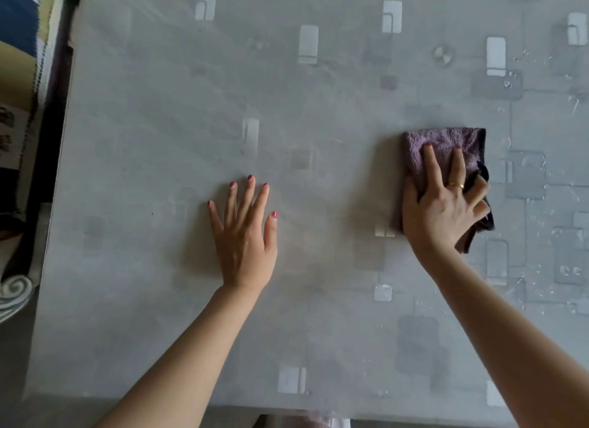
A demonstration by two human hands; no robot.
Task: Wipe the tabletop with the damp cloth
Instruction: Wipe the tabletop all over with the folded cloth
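On the right half of the tabletop (318, 93), the right hand (446, 201) presses flat on the folded purple cloth (446, 140), the long fingers straight, the small finger curled into a dark fold. The left hand (245, 236) lies flat on the bare surface, fingers spread, holding nothing. My judgement: the work is about half done. The left and middle area looks dull and free of drops, while water droplets (510, 80) remain at the far right, beyond the cloth. The left and near edges of the table are visible; nothing stands on the surface, so there is free room for wide strokes.
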